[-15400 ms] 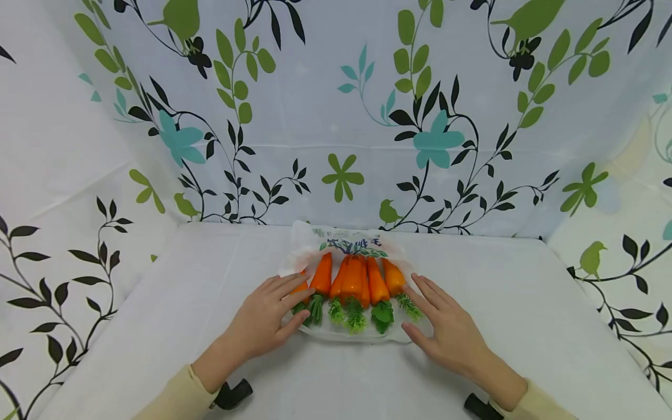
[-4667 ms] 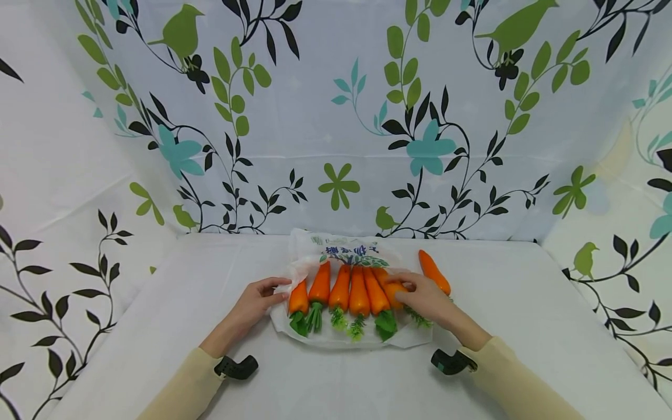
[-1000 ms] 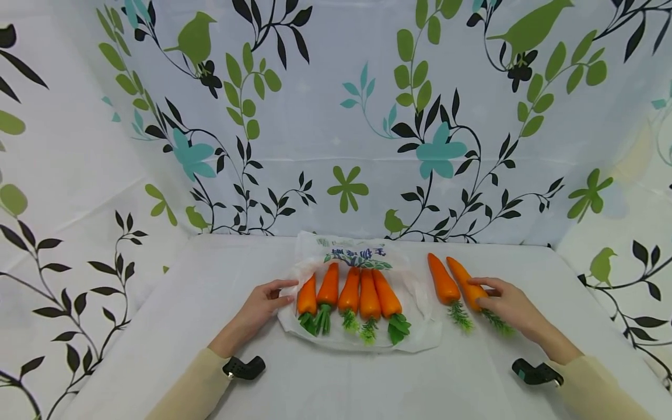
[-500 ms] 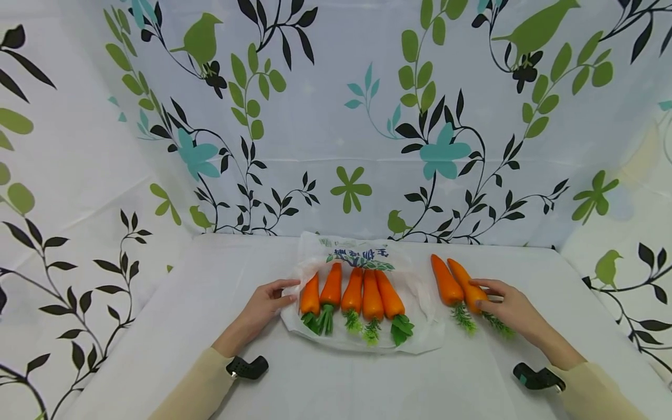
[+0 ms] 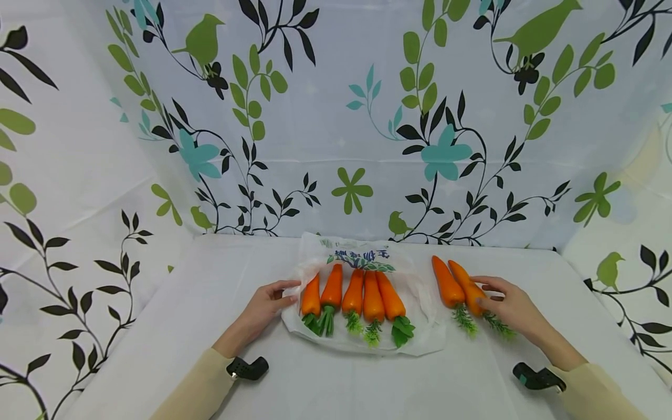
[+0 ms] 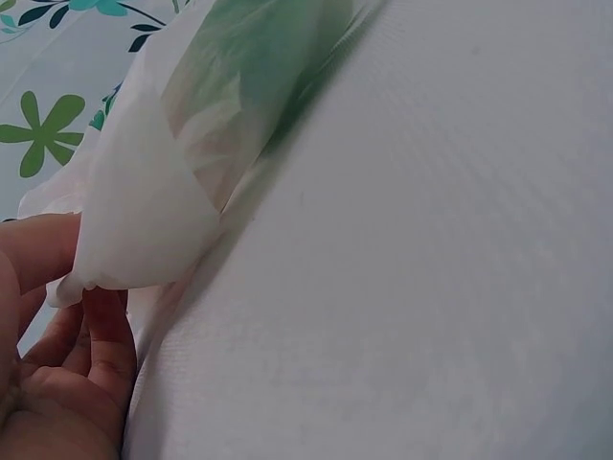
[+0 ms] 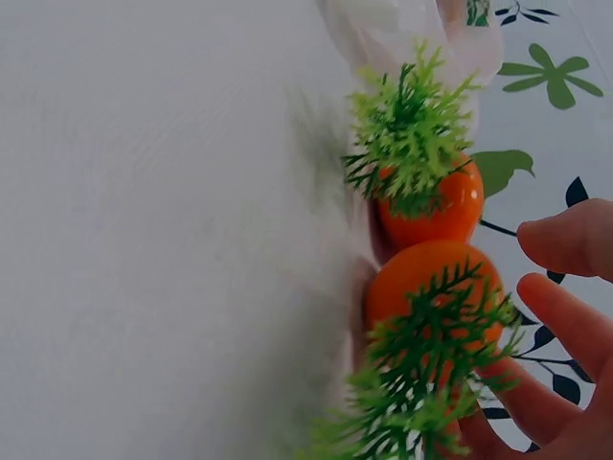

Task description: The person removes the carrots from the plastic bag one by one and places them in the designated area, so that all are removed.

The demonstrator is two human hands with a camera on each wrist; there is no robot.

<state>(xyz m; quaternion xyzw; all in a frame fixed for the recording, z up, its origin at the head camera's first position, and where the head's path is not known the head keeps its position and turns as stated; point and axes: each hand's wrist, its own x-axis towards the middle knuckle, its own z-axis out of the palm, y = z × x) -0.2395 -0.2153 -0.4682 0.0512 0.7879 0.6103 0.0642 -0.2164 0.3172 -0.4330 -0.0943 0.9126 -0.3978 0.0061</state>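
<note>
In the head view a white plastic bag (image 5: 420, 326) with dark printed writing lies flat, with several orange toy carrots (image 5: 332, 286) in a row on it, their green tops towards me. My left hand (image 5: 266, 304) pinches the bag's left edge; in the left wrist view thumb and fingers close on the film (image 6: 144, 220). To the right of the bag, two carrots lie side by side on the table: an inner carrot (image 5: 446, 283) and an outer carrot (image 5: 464, 283). Beside the outer one rests my right hand (image 5: 511, 306), thumb and index finger apart in the right wrist view.
A white cloth covers the table (image 5: 367, 385). Behind it hangs a white curtain (image 5: 315, 105) printed with leaves, birds and flowers. Black wrist-worn devices sit at both cuffs, such as the left device (image 5: 248, 368).
Since the earliest frame two carrots have gone from the bag to the table on its right. My left hand has taken hold of the bag's edge. The last second shows almost no movement.
</note>
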